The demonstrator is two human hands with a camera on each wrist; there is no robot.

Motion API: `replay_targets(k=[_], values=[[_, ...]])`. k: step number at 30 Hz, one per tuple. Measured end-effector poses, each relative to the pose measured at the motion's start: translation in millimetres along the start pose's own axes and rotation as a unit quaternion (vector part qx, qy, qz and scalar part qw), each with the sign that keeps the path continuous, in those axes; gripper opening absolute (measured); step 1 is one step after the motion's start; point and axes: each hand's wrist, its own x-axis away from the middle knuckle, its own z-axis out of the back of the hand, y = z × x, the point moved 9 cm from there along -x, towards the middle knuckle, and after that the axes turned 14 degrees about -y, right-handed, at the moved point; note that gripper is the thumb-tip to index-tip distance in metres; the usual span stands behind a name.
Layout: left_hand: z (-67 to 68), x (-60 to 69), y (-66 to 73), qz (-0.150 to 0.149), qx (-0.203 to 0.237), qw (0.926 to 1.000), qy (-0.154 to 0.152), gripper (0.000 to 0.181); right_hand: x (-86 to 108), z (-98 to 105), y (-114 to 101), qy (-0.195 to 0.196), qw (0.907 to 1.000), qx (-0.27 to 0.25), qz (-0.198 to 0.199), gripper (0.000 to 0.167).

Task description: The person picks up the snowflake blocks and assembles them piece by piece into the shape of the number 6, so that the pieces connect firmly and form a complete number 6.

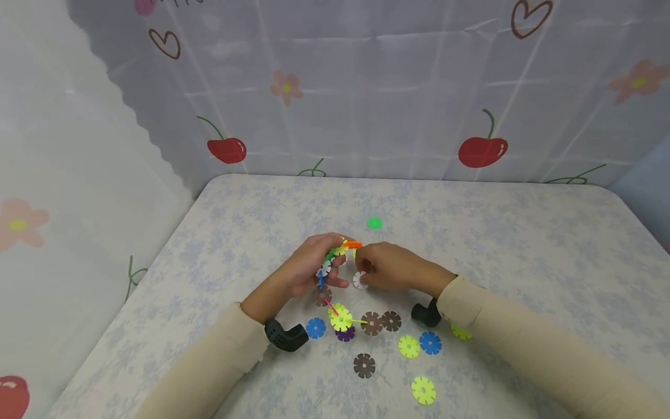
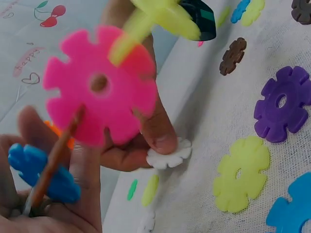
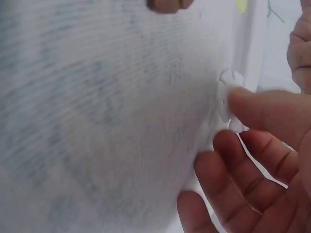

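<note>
My left hand holds a chain of notched plastic flower discs joined at their slots. An orange disc is at the chain's upper end, near the fingertips. Lower down hang a blue disc, a brown disc seen edge-on, a pink disc and a blurred yellow disc. To the right, my right hand pinches a loose white disc between thumb and finger, low over the table. Its other fingers are loosely bent. The chain's lowest part is near the tabletop discs.
Loose discs lie about the patterned table: a green one beyond the hands, and purple, blue, brown and yellow ones nearer. A printed curtain hangs behind the table.
</note>
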Motion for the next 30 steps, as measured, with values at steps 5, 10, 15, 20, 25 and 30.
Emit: replay_targets(k=[5,10,15,20,25,30], values=[[1.3,-0.4,-0.7,0.0,0.005,0.9999,0.014,0.041,17.3,13.7,9.6,0.05,0.9945,-0.092,0.008,0.015],[0.5,-2.8,-1.5,0.002,0.009,0.9999,0.014,0.041,36.1,33.4,19.9,0.105,0.9664,-0.235,0.005,0.013],[-0.4,-4.3,-3.9,0.007,0.014,0.9998,0.015,0.044,40.8,34.8,22.7,0.101,0.9367,-0.335,0.009,0.017],[-1.6,-5.7,-4.2,0.004,0.016,0.9997,0.015,0.045,42.7,32.3,17.8,0.106,0.9294,-0.353,0.021,0.021],[-6.2,-7.3,-4.9,0.002,0.028,0.9996,0.01,0.042,45.4,31.8,14.9,0.121,0.9245,-0.36,0.03,0.022],[-6.5,-8.5,-7.2,0.008,0.034,0.999,0.027,0.037,46.1,30.8,12.6,0.13,0.92,-0.368,0.039,0.02]])
